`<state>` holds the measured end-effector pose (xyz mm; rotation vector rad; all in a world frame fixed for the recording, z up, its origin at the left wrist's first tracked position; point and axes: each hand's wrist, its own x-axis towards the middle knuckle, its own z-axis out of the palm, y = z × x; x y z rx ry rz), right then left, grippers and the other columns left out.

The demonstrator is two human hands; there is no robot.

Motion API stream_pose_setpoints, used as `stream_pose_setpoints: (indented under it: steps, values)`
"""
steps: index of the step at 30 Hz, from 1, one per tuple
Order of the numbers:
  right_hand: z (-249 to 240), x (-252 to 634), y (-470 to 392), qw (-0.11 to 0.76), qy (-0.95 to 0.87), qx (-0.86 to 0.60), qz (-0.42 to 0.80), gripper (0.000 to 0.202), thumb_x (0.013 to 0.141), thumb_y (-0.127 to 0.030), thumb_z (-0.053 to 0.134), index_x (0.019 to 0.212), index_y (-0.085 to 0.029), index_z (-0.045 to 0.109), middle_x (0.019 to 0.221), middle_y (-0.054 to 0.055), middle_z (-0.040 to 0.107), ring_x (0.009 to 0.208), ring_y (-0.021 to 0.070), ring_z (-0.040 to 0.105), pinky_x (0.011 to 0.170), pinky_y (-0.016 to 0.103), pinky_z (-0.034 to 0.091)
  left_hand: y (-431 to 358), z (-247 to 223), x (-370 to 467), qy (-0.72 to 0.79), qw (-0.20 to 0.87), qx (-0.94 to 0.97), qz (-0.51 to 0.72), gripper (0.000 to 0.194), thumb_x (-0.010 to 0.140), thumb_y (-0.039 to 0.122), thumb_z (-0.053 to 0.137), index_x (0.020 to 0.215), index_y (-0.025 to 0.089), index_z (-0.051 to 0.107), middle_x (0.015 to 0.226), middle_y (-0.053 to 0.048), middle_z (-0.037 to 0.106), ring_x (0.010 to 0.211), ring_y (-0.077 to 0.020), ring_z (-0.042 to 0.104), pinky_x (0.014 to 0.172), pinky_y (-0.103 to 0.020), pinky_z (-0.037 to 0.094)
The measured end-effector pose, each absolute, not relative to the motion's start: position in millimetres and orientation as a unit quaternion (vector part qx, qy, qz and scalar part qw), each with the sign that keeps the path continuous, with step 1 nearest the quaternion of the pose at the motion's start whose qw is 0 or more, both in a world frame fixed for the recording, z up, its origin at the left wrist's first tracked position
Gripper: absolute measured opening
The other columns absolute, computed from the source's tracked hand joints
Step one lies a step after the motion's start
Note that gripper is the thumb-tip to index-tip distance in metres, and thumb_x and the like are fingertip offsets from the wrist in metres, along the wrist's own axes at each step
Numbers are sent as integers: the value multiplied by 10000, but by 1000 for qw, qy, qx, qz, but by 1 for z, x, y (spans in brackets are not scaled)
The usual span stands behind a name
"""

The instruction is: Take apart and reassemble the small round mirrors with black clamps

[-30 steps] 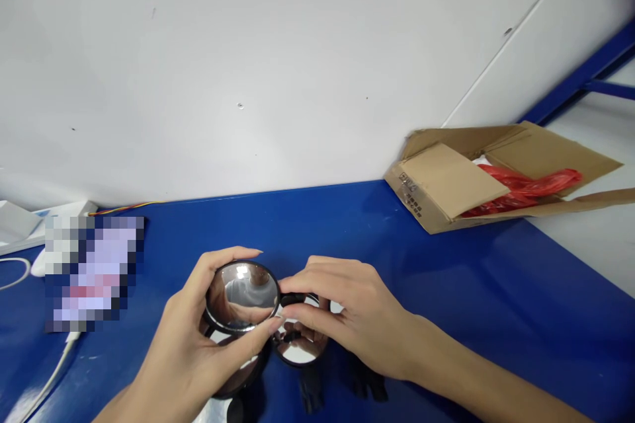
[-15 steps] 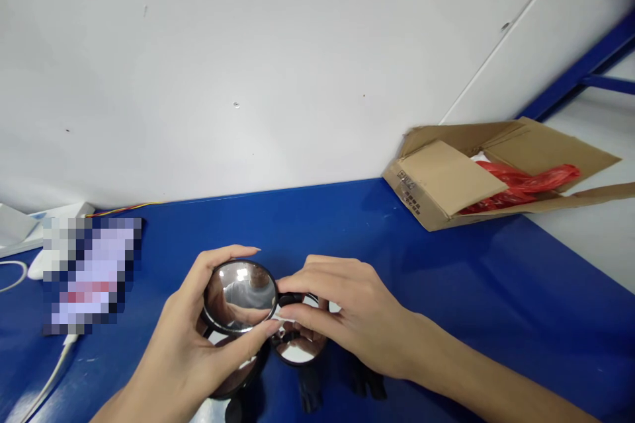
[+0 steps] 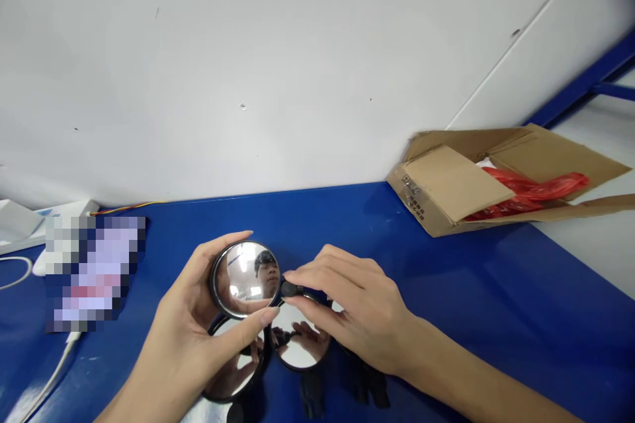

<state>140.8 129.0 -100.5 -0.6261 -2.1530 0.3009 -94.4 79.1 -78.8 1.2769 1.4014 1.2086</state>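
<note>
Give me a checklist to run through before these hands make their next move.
1. Left hand grips the held mirror by its rim: ok.
2. Right hand has the black knob between fingertips: ok.
3. Black knob firmly joined to the held mirror: cannot tell.
4. View of the lower left mirror unblocked: not ok, left hand and held mirror partly cover it.
5. White cable apart from both hands: ok.

On the blue worktop (image 3: 317,218), an open carton (image 3: 446,182) with a red plastic bag (image 3: 540,192) inside sits at the right, near the pale wall (image 3: 297,66). At the left lie a phone (image 3: 102,264), blurred by pixelation, a white cable (image 3: 54,373) running from its near end, and a white box (image 3: 20,221). Thin red and yellow wires (image 3: 124,209) run along the wall's foot.
</note>
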Motion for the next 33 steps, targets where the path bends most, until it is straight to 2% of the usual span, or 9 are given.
stream_pose_setpoints:
  steps: [4, 9, 11, 14, 19, 22, 26, 31, 33]
  values:
    - [-98, 139, 129, 437, -849, -273, 116, 165, 982, -118, 769, 1098, -201, 686, 903, 31, 771, 764, 172, 638, 646, 318, 502, 85, -87, -102, 517, 452, 529, 499, 738, 856, 345, 970, 1522, 363, 652, 1338, -70, 800, 1083, -294, 854, 863, -351, 762]
    - [-96, 137, 128, 482, -831, -261, 94, 238, 901, -106, 775, 1044, -226, 627, 862, 7, 743, 703, 150, 595, 601, 300, 479, 90, -93, -107, 478, 507, 520, 493, 631, 928, 330, 929, 1509, 335, 683, 912, -12, 787, 819, -215, 816, 653, -266, 725]
    - [-96, 136, 127, 501, -824, -250, 87, 259, 902, -114, 796, 1052, -227, 618, 858, 2, 743, 694, 145, 599, 595, 294, 486, 91, -94, -108, 478, 495, 541, 483, 500, 936, 337, 923, 1409, 324, 764, 1114, -53, 806, 902, -219, 829, 747, -292, 746]
    - [-97, 134, 126, 516, -816, -244, 99, 283, 888, -94, 810, 1041, -223, 611, 841, 5, 742, 677, 141, 593, 597, 295, 499, 89, -96, -111, 475, 401, 623, 474, 409, 962, 311, 891, 1355, 363, 793, 1465, -65, 720, 1015, -216, 838, 914, -344, 752]
    - [-102, 130, 120, 537, -813, -198, 110, 268, 888, -112, 780, 1055, -216, 599, 798, 11, 710, 652, 152, 573, 569, 307, 494, 82, -108, -121, 430, 87, 804, 401, 514, 1042, 188, 735, 1507, 407, 715, 1479, -37, 745, 1170, -226, 835, 983, -306, 723]
    - [-98, 132, 118, 528, -820, -193, 108, 227, 961, -224, 799, 1082, -213, 607, 805, 10, 684, 699, 169, 604, 612, 323, 536, 80, -114, -127, 400, 52, 826, 393, 432, 1107, 203, 623, 1495, 361, 727, 1406, -25, 803, 1075, -189, 861, 962, -263, 717]
    - [-86, 139, 121, 459, -849, -235, 114, 386, 1045, -542, 793, 1201, -209, 674, 1052, 80, 702, 849, 172, 651, 661, 291, 589, 82, -113, -130, 386, 70, 836, 384, 424, 1114, 241, 649, 1522, 342, 708, 1395, -30, 822, 1102, -211, 861, 983, -279, 712]
    - [-83, 143, 120, 427, -885, -179, 54, 94, 1066, -168, 761, 1157, -154, 743, 999, 49, 774, 858, 148, 673, 759, 285, 605, 86, -108, -130, 353, 106, 852, 372, 497, 1106, 176, 629, 1566, 363, 652, 1354, -31, 820, 1114, -207, 839, 974, -291, 694]
    - [-84, 145, 116, 418, -893, -165, 25, 90, 1035, -145, 766, 1121, -120, 755, 931, 42, 769, 806, 155, 655, 740, 312, 599, 86, -103, -130, 348, 147, 856, 353, 496, 1128, 241, 586, 1611, 347, 605, 1446, -75, 755, 1243, -255, 783, 1036, -363, 668]
